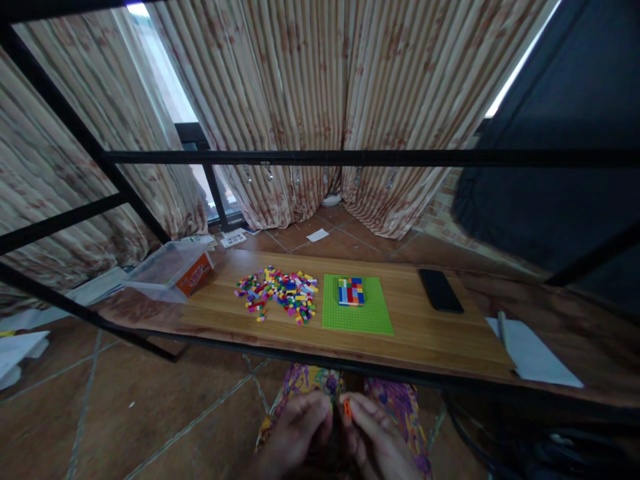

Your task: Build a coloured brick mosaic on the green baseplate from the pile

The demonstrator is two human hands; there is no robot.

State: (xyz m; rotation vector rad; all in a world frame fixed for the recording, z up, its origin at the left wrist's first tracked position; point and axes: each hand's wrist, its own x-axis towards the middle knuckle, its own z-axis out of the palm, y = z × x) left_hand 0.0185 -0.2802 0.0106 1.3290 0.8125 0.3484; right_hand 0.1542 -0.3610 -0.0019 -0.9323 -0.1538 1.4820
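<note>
Low over my lap, in front of the table edge, my right hand (375,433) pinches a small orange toy brick (347,409) between thumb and fingers. Close beside it, my left hand (303,427) has its thumb and fingers pressed together; what they hold, if anything, I cannot make out. On the table (280,337) beyond lies a green baseplate (360,320). A flat block of multicoloured bricks (351,292) sits on its upper part. Left of the plate spreads a loose pile of small coloured bricks (285,288).
At the table's left end stands a clear plastic box (167,270) with an orange label. A black phone (441,291) lies right of the baseplate. Farther right are white paper (540,357) and a pale pen-like stick (503,330). A black metal bar (320,158) crosses above the table.
</note>
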